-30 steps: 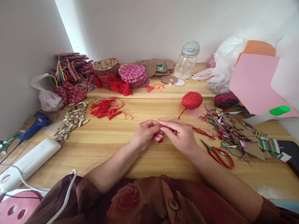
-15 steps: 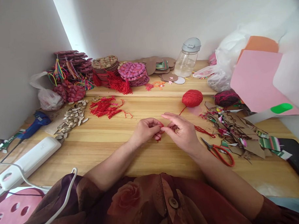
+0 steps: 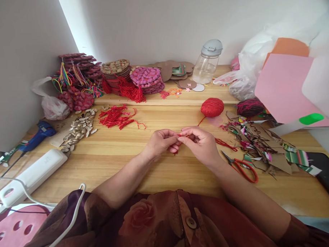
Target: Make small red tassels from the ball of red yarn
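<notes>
Red scissors point(image 3: 243, 168) lie beside cardboard scraps point(image 3: 262, 143) on the table point(image 3: 114, 154); seeds point(image 3: 79, 129) heaped left, blue glue gun point(image 3: 37, 137) beyond them, a clear jar point(image 3: 207, 62) upright near the wall.

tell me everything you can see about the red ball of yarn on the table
The red ball of yarn is a round, tightly wound ball of bright red thread, about whole in shape. It sits on the wooden table, just in front of the raised back ledge, left of a darker maroon ball of yarn. A loose strand leaves its lower left side and runs down toward the hands; the right hand and left hand pinch red thread between them. Neither hand touches the ball itself.
</notes>
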`<state>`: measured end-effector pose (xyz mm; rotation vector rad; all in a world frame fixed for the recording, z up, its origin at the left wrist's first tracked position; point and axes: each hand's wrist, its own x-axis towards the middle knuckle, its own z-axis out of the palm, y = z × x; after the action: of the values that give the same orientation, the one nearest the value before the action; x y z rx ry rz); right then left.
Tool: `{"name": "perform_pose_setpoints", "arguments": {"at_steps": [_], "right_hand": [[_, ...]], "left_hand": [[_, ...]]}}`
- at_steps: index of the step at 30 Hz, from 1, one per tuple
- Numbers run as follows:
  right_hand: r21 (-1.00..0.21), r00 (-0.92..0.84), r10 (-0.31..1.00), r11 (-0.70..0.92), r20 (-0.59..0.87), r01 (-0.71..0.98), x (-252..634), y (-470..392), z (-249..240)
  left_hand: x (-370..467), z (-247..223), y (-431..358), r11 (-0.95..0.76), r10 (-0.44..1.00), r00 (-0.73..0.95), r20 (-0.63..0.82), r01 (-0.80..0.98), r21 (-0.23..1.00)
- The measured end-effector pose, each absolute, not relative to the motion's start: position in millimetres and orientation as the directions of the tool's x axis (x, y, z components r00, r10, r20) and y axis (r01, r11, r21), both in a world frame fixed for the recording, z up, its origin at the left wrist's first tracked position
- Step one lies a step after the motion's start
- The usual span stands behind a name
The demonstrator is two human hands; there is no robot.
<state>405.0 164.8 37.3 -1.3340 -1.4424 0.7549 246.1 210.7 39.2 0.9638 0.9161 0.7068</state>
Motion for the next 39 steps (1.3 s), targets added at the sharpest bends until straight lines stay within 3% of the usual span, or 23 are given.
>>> {"name": "perform_pose_setpoints", "arguments": {"at_steps": [7,14,19,26,34,39], "right_hand": [[-0.974,0.135,0.985,0.077,0.108,0.214,405,167,35],[-0.978,0.104,0.975,-0.186,-0.195,-0.091,400,167,44],[-0.921,0.054,0.950,-0.285,-0.309,-0.266,398,167,47],[-0.832,-0.042,0.909,-0.399,-0.416,-0.386,403,168,52],[-0.819,-0.149,0.883,-0.470,-0.446,-0.330,413,171,53],[-0.916,-0.044,0.943,-0.330,-0.329,-0.227,413,170,53]], "left_hand": [[247,39,210,0.308,0.858,0.450,-0.247,-0.066,0.949],[249,37,204,-0.046,0.929,0.369,0.003,0.107,0.993],[249,33,201,-0.317,0.916,0.324,0.238,0.218,0.923],[246,33,202,-0.616,0.784,0.324,0.529,0.304,0.727],[244,34,204,-0.685,0.718,0.387,0.578,0.245,0.686],[244,35,201,-0.575,0.812,0.342,0.473,0.330,0.749]]}}
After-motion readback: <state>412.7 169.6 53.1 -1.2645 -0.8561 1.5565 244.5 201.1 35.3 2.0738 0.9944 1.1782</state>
